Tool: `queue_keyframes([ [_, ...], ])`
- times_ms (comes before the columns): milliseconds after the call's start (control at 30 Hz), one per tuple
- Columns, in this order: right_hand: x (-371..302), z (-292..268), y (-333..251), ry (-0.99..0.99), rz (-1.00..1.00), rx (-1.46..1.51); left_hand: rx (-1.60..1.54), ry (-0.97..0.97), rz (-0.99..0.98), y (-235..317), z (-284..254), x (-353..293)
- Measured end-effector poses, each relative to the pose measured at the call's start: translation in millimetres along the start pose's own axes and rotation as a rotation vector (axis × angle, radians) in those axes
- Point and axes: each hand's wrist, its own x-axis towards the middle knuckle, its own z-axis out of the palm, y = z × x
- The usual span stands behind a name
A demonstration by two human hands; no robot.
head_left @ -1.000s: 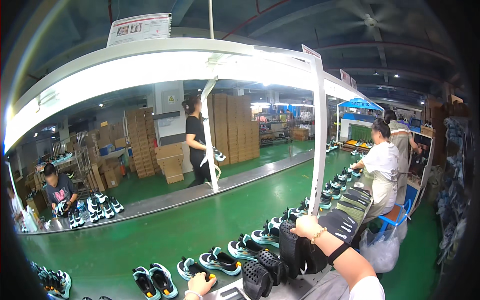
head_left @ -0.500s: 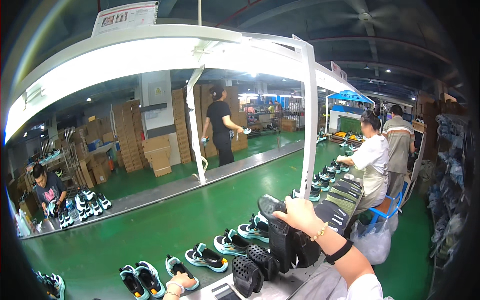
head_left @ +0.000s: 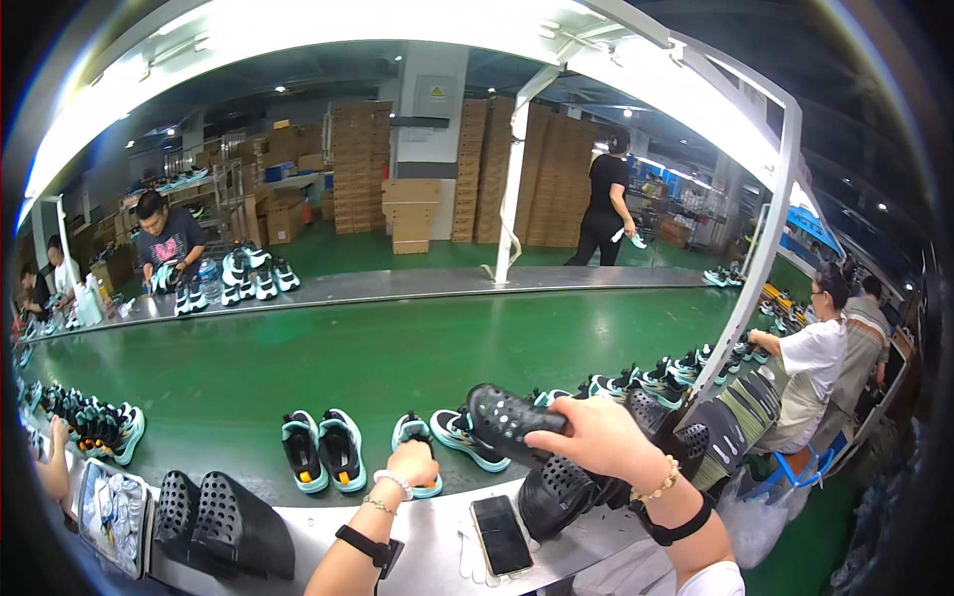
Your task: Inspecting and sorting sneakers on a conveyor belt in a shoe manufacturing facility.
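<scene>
One black perforated shoe tray (head_left: 507, 422), lifted, tilted.

Shoe factory: conveyor belt (head_left: 397, 368), sneakers (head_left: 323, 449)

Your right hand (head_left: 594, 437) gripped a black perforated shoe form (head_left: 507, 422) above the metal ledge (head_left: 437, 541), while your left hand (head_left: 410, 464) rested on a teal-soled sneaker (head_left: 415, 449) at the green conveyor (head_left: 397, 358) edge; a phone (head_left: 500, 534) lay on that ledge between your arms
</scene>
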Motion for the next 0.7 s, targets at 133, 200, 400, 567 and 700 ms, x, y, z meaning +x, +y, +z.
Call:
queue_keyframes([
  [133,-4.2,1.3,-21.8,-0.084,-0.016,0.054,0.193,0.093,0.076,-37.0,31.9,40.8],
  [200,-5.3,7.9,-23.7,-0.112,-0.083,0.033,0.457,-0.119,0.172,-75.6,74.9,85.3],
  [400,-35.4,8.7,1.8,-0.242,-0.146,0.082,0.21,-0.146,-0.033,-25.5,44.5,98.2],
  [567,-61.2,-3.3,-0.7,-0.212,-0.211,0.16,0.614,-0.281,0.065,-46.9,37.9,105.4],
  [700,-85.1,-17.3,-2.8,-0.243,-0.271,0.255,0.47,-0.262,-0.128,-162.6,95.3,179.6],
])
